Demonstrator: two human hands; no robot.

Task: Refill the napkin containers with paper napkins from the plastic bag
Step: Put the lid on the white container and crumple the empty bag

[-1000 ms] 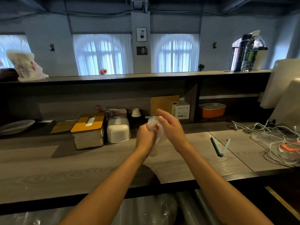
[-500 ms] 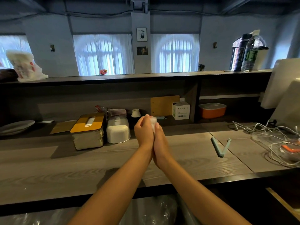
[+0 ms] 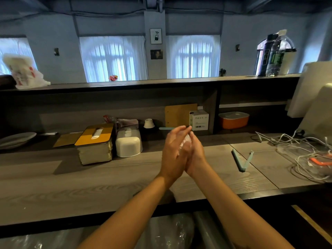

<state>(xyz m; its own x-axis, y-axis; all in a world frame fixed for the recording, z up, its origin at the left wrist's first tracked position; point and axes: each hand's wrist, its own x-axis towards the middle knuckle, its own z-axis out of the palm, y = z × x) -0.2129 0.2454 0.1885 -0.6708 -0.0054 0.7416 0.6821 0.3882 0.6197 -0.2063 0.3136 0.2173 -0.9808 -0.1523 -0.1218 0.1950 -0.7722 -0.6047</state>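
Observation:
My left hand (image 3: 173, 153) and my right hand (image 3: 196, 155) are pressed palm to palm above the wooden counter (image 3: 71, 186), fingers fairly straight. A crumpled wad of clear plastic (image 3: 186, 141) is squeezed between them and shows only near the fingertips. To the left stand two napkin containers: a wooden box with a yellow lid (image 3: 95, 142), a white napkin poking from its slot, and a white rounded container (image 3: 128, 145). A white plastic bag with red print (image 3: 24, 72) sits on the upper ledge at far left.
An open teal clip (image 3: 241, 160) lies right of my hands. Tangled white cables (image 3: 305, 151) cover the right end. A white box (image 3: 199, 120) and an orange dish (image 3: 233, 120) sit at the back, a plate (image 3: 16, 140) at far left. A lined bin (image 3: 161, 232) is below the counter.
The loose clear plastic has been crushed into a small wad between my hands. My left hand's fingers, curled round it half a second ago, have straightened against my right palm.

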